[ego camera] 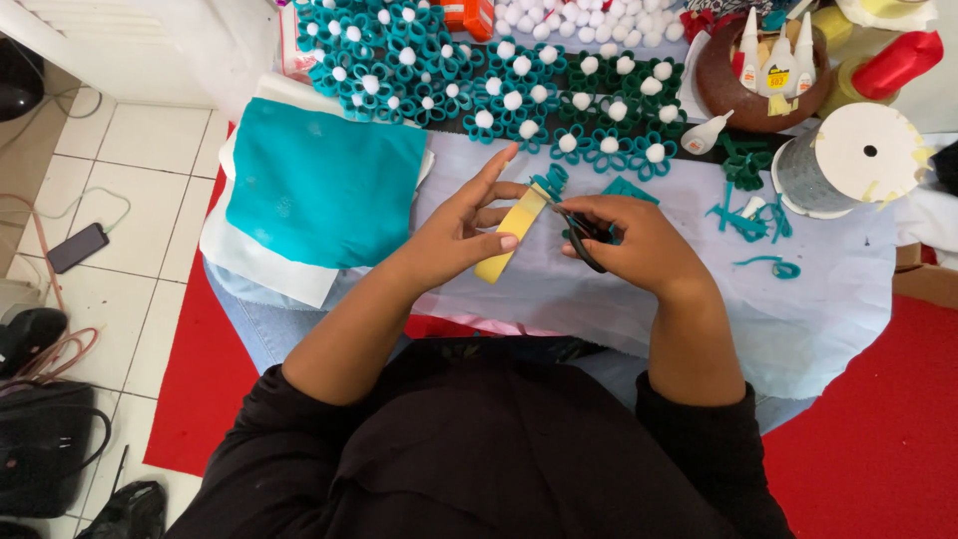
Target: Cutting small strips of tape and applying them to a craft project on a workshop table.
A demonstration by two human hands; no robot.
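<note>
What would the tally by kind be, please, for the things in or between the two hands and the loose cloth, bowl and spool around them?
Yellow strip, in the left hand: 1
Black-handled scissors, in the right hand: 1
Teal cloth piece: 1
Brown bowl of glue bottles: 1
White ribbon spool: 1
Total: 5

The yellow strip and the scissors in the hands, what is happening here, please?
A person seated at a table covered in pale cloth holds a flat yellow strip in the left hand. The right hand grips black-handled scissors at the strip's upper end, beside a small teal ribbon piece. Rows of finished teal ribbon flowers with white pompom centres lie beyond, with a folded teal fabric alongside.
</note>
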